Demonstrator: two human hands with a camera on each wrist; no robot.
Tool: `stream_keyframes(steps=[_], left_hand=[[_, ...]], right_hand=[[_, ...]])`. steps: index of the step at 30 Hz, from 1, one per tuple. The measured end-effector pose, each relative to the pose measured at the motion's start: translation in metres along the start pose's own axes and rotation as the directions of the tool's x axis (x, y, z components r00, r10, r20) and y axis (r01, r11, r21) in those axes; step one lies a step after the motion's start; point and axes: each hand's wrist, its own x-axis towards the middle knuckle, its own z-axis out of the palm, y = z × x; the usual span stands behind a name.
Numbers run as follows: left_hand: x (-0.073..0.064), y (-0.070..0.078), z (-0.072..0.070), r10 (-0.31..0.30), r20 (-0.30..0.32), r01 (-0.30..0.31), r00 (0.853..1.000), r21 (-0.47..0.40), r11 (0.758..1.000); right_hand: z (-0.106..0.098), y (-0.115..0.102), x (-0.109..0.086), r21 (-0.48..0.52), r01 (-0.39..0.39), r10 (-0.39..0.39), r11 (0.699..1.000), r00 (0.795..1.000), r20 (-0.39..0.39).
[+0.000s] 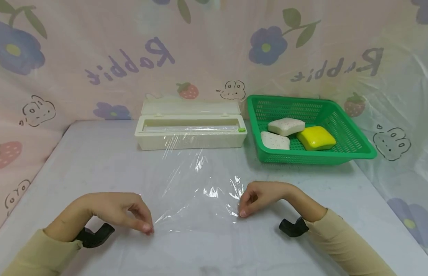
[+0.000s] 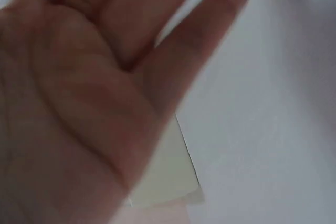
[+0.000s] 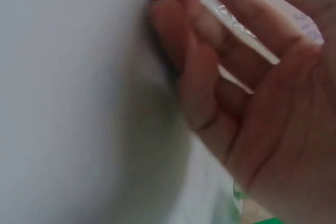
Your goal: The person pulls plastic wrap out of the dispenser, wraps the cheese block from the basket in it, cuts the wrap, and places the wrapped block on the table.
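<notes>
Over the white table (image 1: 93,163), clear, creased film (image 1: 203,191) gleams, pinched by the left grip (image 1: 118,209) and right grip (image 1: 263,194).

Between the left hand (image 1: 122,211) and the right hand (image 1: 263,196) we see colourless film (image 1: 200,199), beyond them a cream box (image 1: 191,142) and green basket (image 1: 303,157) with a yellow block (image 1: 316,138) and speckled white blocks (image 1: 286,127) (the pinkish curtain (image 1: 207,50) bears purple-blue flowers (image 1: 258,50)).

Glare on film (image 1: 196,188); wrist views dim, blurred.
</notes>
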Motion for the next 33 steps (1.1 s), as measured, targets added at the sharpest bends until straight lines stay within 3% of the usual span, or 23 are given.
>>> stream_keyframes(steps=[6,8,10,11,12,13,14,15,16,17,18,19,20,21,24,26,29,31,33], left_hand=[[-0.007,-0.003,-0.014,0.112,-0.039,-0.115,0.993,-0.098,0.988],[-0.01,-0.005,-0.017,0.124,-0.108,-0.136,0.986,-0.113,0.984],[-0.012,-0.007,-0.018,0.085,-0.23,-0.119,0.97,-0.137,0.983],[-0.013,-0.009,-0.019,0.047,-0.313,-0.093,0.948,-0.134,0.987],[-0.013,-0.009,-0.019,-0.008,-0.406,-0.048,0.914,-0.128,0.991],[-0.013,-0.01,-0.019,-0.088,-0.494,0.022,0.865,-0.137,0.99],[-0.013,-0.01,-0.02,-0.179,-0.572,0.102,0.8,-0.164,0.981],[-0.012,-0.011,-0.02,-0.268,-0.635,0.183,0.725,-0.197,0.963],[-0.01,-0.011,-0.02,-0.351,-0.681,0.262,0.643,-0.235,0.936],[-0.008,-0.012,-0.02,-0.42,-0.706,0.328,0.57,-0.274,0.904],[-0.006,-0.014,-0.019,-0.47,-0.72,0.373,0.511,-0.307,0.875],[-0.004,-0.015,-0.019,-0.505,-0.727,0.411,0.466,-0.328,0.851],[-0.002,-0.017,-0.017,-0.529,-0.729,0.438,0.433,-0.343,0.831],[0.0,-0.019,-0.016,-0.544,-0.73,0.457,0.413,-0.351,0.817],[0.008,-0.024,-0.011,-0.564,-0.73,0.482,0.386,-0.362,0.798],[0.014,-0.025,-0.008,-0.562,-0.745,0.503,0.36,-0.353,0.789],[0.022,-0.023,-0.003,-0.553,-0.765,0.514,0.331,-0.345,0.785],[0.025,-0.023,-0.001,-0.539,-0.777,0.501,0.325,-0.342,0.795],[0.027,-0.024,0.001,-0.535,-0.778,0.482,0.331,-0.348,0.804]], right_hand=[[0.0,-0.01,-0.002,-0.039,-0.121,0.124,0.992,0.989,0.085],[-0.004,-0.013,-0.004,-0.052,-0.129,0.132,0.99,0.989,0.062],[-0.01,-0.016,-0.008,-0.058,-0.122,0.123,0.991,0.992,0.006],[-0.014,-0.017,-0.009,-0.061,-0.116,0.114,0.991,0.993,-0.031],[-0.018,-0.018,-0.011,-0.069,-0.108,0.103,0.992,0.992,-0.076],[-0.022,-0.02,-0.013,-0.074,-0.098,0.089,0.992,0.989,-0.121],[-0.025,-0.021,-0.014,-0.081,-0.093,0.079,0.992,0.984,-0.16],[-0.029,-0.022,-0.015,-0.079,-0.089,0.072,0.993,0.978,-0.194],[-0.032,-0.024,-0.017,-0.072,-0.089,0.07,0.993,0.971,-0.227],[-0.035,-0.025,-0.018,-0.076,-0.087,0.064,0.993,0.963,-0.261],[-0.037,-0.026,-0.019,-0.076,-0.083,0.057,0.994,0.955,-0.292],[-0.039,-0.027,-0.02,-0.067,-0.079,0.054,0.995,0.947,-0.318],[-0.041,-0.028,-0.021,-0.054,-0.074,0.051,0.996,0.937,-0.347],[-0.043,-0.029,-0.023,-0.041,-0.063,0.043,0.997,0.924,-0.379],[-0.051,-0.034,-0.027,-0.028,0.006,-0.019,1.0,0.874,-0.486],[-0.057,-0.037,-0.031,-0.019,0.053,-0.054,0.998,0.825,-0.562],[-0.067,-0.039,-0.038,-0.015,0.076,-0.066,0.997,0.74,-0.669],[-0.074,-0.039,-0.042,-0.004,0.056,-0.041,0.998,0.688,-0.724],[-0.08,-0.037,-0.046,0.018,0.019,0.002,1.0,0.639,-0.769]])
